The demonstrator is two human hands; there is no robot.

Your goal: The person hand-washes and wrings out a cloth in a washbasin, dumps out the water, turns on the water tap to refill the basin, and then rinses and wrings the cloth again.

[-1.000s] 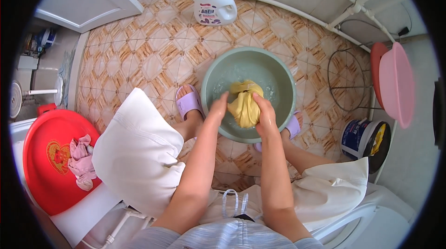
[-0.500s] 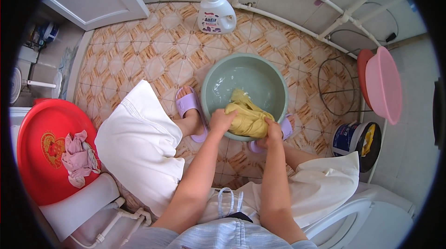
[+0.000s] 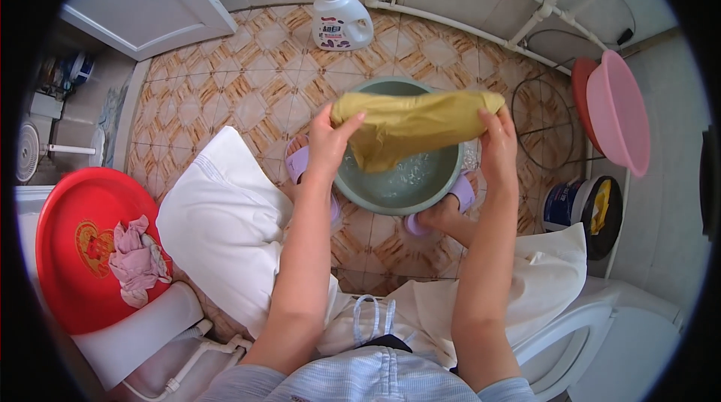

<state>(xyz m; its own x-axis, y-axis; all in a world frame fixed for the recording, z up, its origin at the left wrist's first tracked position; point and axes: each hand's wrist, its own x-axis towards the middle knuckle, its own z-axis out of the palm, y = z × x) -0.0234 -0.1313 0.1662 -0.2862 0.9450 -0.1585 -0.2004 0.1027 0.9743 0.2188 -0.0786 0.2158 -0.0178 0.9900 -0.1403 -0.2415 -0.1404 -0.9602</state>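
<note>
A yellow cloth garment (image 3: 413, 126) is stretched sideways between my two hands, above the green basin (image 3: 375, 205). My left hand (image 3: 330, 141) pinches its left end between thumb and fingers. At the opposite end, my right hand (image 3: 497, 139) grips the cloth near its upper corner. The garment hangs lowest on its left side and hides the middle of the basin. Water with ripples (image 3: 409, 177) shows below the cloth. The basin stands on the floor between my feet, which wear purple slippers (image 3: 460, 195).
Beyond the basin stands a white detergent bottle (image 3: 342, 19). At left, a red basin (image 3: 75, 282) holds pink cloth (image 3: 135, 259). A pink basin (image 3: 619, 113), a wire rack (image 3: 544, 132) and a dark bucket (image 3: 574, 207) line the right side. A toilet (image 3: 578, 342) is at lower right.
Both hands have risen from the basin and moved apart, lifting the yellow garment. Bunched low in the basin before, it is now spread out between them.
</note>
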